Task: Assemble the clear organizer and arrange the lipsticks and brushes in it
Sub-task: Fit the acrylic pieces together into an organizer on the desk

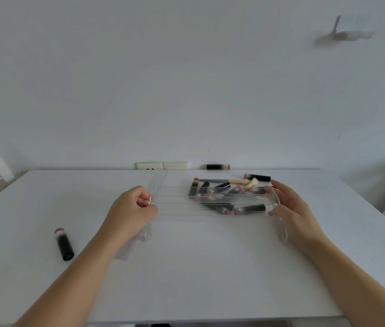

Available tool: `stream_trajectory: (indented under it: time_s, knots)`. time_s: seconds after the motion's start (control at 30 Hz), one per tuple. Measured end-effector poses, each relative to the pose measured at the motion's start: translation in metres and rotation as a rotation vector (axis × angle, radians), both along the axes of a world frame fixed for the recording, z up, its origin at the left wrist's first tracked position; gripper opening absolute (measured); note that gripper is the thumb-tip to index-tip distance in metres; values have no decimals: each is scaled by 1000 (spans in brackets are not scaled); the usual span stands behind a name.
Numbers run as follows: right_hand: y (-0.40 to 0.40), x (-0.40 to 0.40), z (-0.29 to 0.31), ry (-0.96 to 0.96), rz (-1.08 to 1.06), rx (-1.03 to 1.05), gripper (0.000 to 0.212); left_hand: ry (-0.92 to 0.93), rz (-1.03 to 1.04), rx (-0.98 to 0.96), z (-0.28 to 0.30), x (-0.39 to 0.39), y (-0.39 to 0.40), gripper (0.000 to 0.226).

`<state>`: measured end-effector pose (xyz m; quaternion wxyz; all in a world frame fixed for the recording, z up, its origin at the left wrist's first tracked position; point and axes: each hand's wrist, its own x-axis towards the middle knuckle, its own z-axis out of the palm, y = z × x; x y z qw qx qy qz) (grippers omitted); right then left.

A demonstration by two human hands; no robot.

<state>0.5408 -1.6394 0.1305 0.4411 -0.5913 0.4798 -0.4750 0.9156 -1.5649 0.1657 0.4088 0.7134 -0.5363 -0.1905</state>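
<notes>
Left hand [134,206] curled, pinching the clear organizer [182,204] at its left panel; right hand [288,204] flat, fingers straight, against the right panel.

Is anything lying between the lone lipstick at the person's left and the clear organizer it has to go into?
Nothing visible does. The lone lipstick lies on bare table, left of the left hand, which grips the clear organizer at its left end panel. Only that forearm crosses the space between them.

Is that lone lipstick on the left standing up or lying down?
Lying down. The lipstick rests on its side on the table, pink end pointing away, apart from the left hand.
</notes>
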Motion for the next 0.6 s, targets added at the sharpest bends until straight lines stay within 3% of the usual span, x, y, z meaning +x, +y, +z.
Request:
stream_trajectory:
  time_s: [0.6]
  knots:
    - [-2, -2, -6, -26, 0, 27, 72, -37, 37, -28, 0, 0, 8, 10]
